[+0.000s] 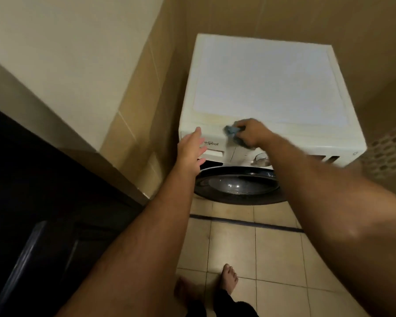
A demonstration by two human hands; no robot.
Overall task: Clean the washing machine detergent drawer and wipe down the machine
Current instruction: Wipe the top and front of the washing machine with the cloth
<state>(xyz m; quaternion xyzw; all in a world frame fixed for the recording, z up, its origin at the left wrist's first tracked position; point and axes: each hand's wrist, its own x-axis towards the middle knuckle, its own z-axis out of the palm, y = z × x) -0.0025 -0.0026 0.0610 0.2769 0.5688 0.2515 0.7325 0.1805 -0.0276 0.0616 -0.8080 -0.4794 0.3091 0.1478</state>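
I see the washing machine (261,88) standing against the far wall, heavy and rigid, its door (236,184) facing me. The detergent drawer (213,153) sits shut at the front's upper left, long axis left-right; I judge it stiff, best pulled by its recessed handle. My left hand (191,148) hovers open there. My right hand (249,133) grips a soft blue cloth (232,132) on the top's near edge.

The room was dim and warm-toned. Pale light glared off the washing machine's top (265,78), while the dark cabinet (32,202) sat in shadow. Motion blur softened everything, and straight lines bowed towards the edges.
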